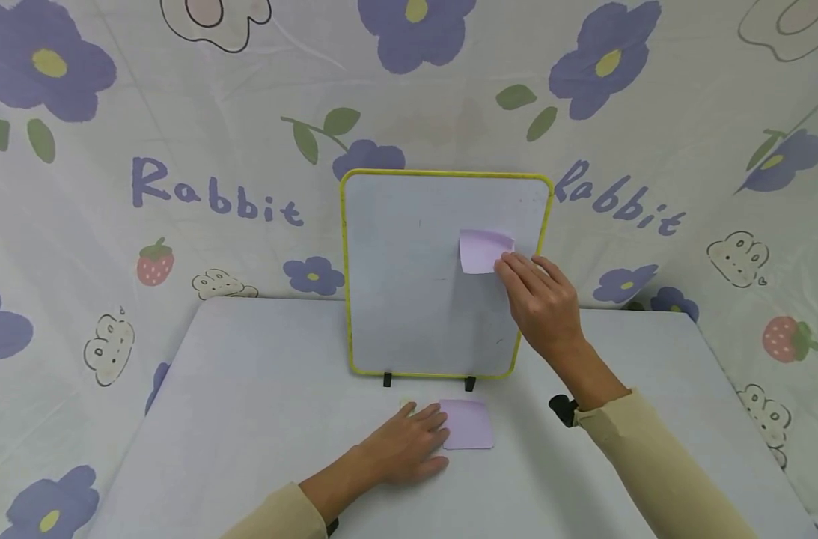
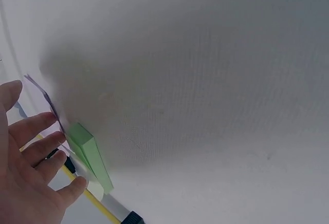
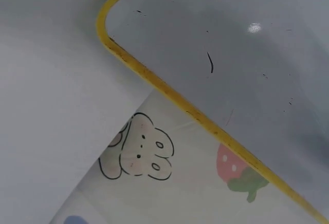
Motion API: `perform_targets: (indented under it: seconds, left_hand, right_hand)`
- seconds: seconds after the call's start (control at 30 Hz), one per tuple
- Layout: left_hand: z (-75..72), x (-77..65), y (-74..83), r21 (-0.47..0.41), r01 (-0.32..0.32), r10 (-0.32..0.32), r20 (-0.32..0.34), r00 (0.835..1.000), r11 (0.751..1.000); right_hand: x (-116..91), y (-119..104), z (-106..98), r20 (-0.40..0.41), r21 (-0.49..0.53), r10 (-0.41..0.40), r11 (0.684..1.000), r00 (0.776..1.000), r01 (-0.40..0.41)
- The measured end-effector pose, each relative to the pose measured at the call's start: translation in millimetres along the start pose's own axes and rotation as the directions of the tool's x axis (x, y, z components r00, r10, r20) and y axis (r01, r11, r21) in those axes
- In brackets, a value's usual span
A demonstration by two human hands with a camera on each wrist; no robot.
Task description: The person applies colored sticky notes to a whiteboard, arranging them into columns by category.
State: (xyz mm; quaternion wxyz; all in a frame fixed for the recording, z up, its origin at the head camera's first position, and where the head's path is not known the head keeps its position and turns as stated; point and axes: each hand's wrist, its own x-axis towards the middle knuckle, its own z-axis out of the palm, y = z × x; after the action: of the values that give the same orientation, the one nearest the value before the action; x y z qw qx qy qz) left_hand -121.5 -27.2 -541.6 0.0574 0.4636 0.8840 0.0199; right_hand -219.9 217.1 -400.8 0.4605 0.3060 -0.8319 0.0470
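Note:
A whiteboard (image 1: 409,299) with a yellow frame stands upright on small black feet. Against its right half is a light purple sticky note (image 1: 484,252), its upper edge slightly curved. My right hand (image 1: 543,303) pinches this note at its lower right corner; the thumb is mostly hidden. Below the board, my left hand (image 1: 409,449) rests on the table, fingers spread, fingertips touching the left edge of a purple sticky note pad (image 1: 468,425). A green sticky note pad (image 2: 92,157) lies by the left fingers in the left wrist view, mostly covered in the head view.
The white table (image 1: 260,374) reaches back to a patterned cloth (image 1: 233,112) with flowers, rabbits and strawberries. Dark marks dot the whiteboard surface (image 3: 231,54) in the right wrist view, where the right hand is out of sight. A black strap piece (image 1: 562,410) sits at the right wrist.

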Motion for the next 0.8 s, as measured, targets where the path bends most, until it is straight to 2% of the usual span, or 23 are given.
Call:
perform_targets:
  seconds: [0.1, 0.2, 0.3, 0.37, 0.4, 0.47, 0.6, 0.7, 0.73, 0.77, 0.8]
  left_hand:
    - [-3.2, 1.3, 2.0, -0.007, 0.016, -0.016, 0.007, 1.000, 1.000]
    - [-9.8, 3.1, 1.3, -0.003, 0.022, -0.022, -0.027, 0.999, 1.000]
    - [-25.5, 7.1, -3.3, 0.004, 0.019, -0.019, -0.134, 0.991, 1.000]
    - [-41.7, 11.1, -8.5, -0.012, 0.013, -0.016, -0.243, 0.970, 1.000]
    - [-51.4, 13.3, -11.7, -0.025, 0.012, -0.019, -0.302, 0.953, 1.000]
    - [-71.1, 17.7, -19.0, -0.046, 0.011, -0.029, -0.429, 0.903, 0.999]
    - [-108.6, 25.6, -34.0, -0.078, 0.028, -0.071, -0.633, 0.771, 0.997]
    - [-129.5, 32.9, -44.7, -0.086, 0.065, -0.107, -0.732, 0.673, 0.994]
    - [-135.3, 35.7, -48.1, -0.078, 0.081, -0.112, -0.751, 0.651, 0.994]
    - [-140.1, 38.7, -51.4, -0.070, 0.097, -0.116, -0.763, 0.636, 0.993]
    - [-144.6, 41.4, -54.4, -0.058, 0.113, -0.117, -0.769, 0.629, 0.992]
  right_hand:
    - [0.2, 0.0, 0.2, 0.009, 0.003, 0.001, 1.000, 1.000, -0.001]
    - [0.4, -0.4, 0.5, 0.008, 0.010, 0.000, 1.000, 1.000, 0.000]
    - [0.7, -0.5, 1.1, 0.006, 0.012, -0.002, 1.000, 1.000, 0.002]
    - [0.4, -0.2, 1.4, 0.003, 0.011, -0.004, 1.000, 1.000, 0.004]
    - [0.3, 0.0, 1.8, 0.001, 0.010, -0.006, 1.000, 1.000, 0.006]
    - [-0.1, 0.4, 2.5, -0.003, 0.012, -0.006, 1.000, 1.000, 0.006]
    - [-1.2, 1.3, 3.7, -0.004, 0.011, -0.011, 1.000, 1.000, 0.011]
    - [-1.9, 1.8, 4.2, -0.004, 0.011, -0.012, 1.000, 1.000, 0.012]
    - [-2.0, 1.9, 4.3, -0.002, 0.011, -0.012, 1.000, 1.000, 0.012]
    - [-2.2, 2.0, 4.3, 0.001, 0.010, -0.011, 1.000, 1.000, 0.011]
    - [-2.3, 1.9, 4.2, 0.004, 0.008, -0.011, 1.000, 1.000, 0.011]
